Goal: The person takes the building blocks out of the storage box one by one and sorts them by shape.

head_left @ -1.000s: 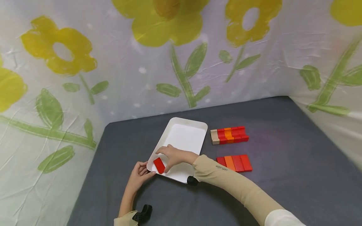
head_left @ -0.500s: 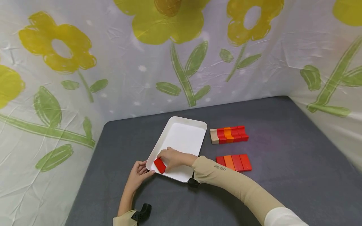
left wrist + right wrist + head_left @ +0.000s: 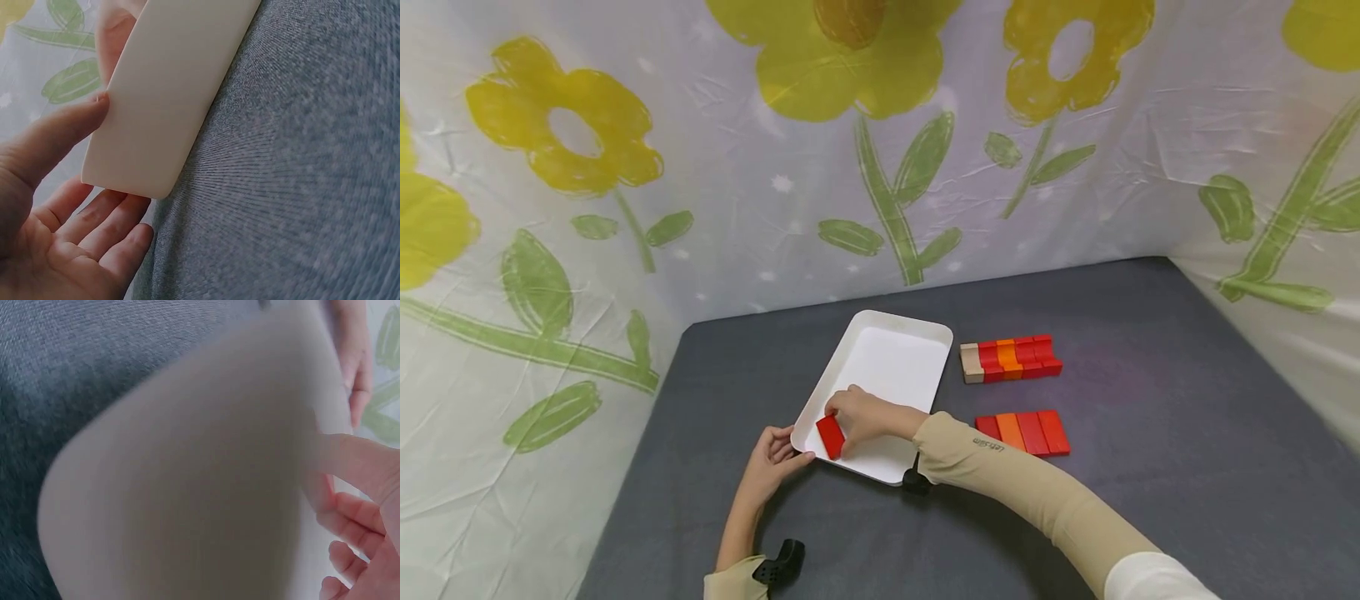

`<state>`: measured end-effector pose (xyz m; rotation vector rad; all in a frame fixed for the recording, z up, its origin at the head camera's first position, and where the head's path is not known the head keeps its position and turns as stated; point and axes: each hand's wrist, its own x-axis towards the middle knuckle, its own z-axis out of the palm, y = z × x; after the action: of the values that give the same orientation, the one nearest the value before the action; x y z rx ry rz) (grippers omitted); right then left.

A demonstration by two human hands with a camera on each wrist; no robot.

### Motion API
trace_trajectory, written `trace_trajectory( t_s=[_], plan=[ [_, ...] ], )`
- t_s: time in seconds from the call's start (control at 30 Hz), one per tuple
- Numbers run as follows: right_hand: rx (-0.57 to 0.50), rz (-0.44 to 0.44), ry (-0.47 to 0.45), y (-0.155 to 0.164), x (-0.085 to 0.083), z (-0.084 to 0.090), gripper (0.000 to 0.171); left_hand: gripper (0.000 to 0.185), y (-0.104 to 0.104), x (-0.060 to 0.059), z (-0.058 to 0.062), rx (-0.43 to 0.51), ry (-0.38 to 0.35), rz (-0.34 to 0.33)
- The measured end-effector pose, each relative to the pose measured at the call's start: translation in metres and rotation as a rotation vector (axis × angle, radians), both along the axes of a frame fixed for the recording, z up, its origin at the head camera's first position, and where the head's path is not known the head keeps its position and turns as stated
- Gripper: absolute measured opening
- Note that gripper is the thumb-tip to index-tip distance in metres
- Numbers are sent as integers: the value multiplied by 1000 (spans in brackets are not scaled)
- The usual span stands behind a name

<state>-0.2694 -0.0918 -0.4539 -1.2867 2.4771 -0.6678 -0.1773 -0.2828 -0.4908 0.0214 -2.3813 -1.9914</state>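
The right hand (image 3: 867, 417) pinches a flat red block (image 3: 831, 437) between thumb and fingers, inside the near left corner of a white tray (image 3: 891, 358). The block is tilted; whether it touches the tray floor I cannot tell. In the right wrist view the blurred tray wall (image 3: 181, 494) hides most of the block, and only a red sliver shows by the thumb. The left hand (image 3: 765, 467) holds that same tray corner from outside. Seen in the left wrist view, its thumb touches the rim and its fingers (image 3: 119, 219) lie against the adjoining side.
Right of the tray lies a row of notched blocks (image 3: 1009, 359), red and orange with a plain wooden one at its left end. A row of flat red and orange blocks (image 3: 1032, 433) lies nearer, partly behind the right sleeve (image 3: 1022, 492). Everything rests on a dark grey cloth (image 3: 1150, 417).
The right hand's fingers have closed on the red block, which has tipped and shifted slightly right. The left hand stays at the tray corner.
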Motion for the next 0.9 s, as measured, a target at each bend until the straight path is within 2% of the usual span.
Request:
trace_trajectory(
  t_s=[0.2, 0.47, 0.7, 0.9],
  plan=[
    [-13, -11, -6, 8, -5, 7, 51, 45, 1, 1, 2, 4, -50, 11],
    [-58, -39, -7, 32, -14, 18, 50, 45, 0, -1, 2, -17, -47, 5],
    [-113, -27, -3, 53, -16, 24, 50, 44, 1, 2, 2, -40, -20, 1],
    [-153, -44, -13, 68, -17, 29, 51, 44, 1, 2, 5, -33, -26, 1]
  ],
)
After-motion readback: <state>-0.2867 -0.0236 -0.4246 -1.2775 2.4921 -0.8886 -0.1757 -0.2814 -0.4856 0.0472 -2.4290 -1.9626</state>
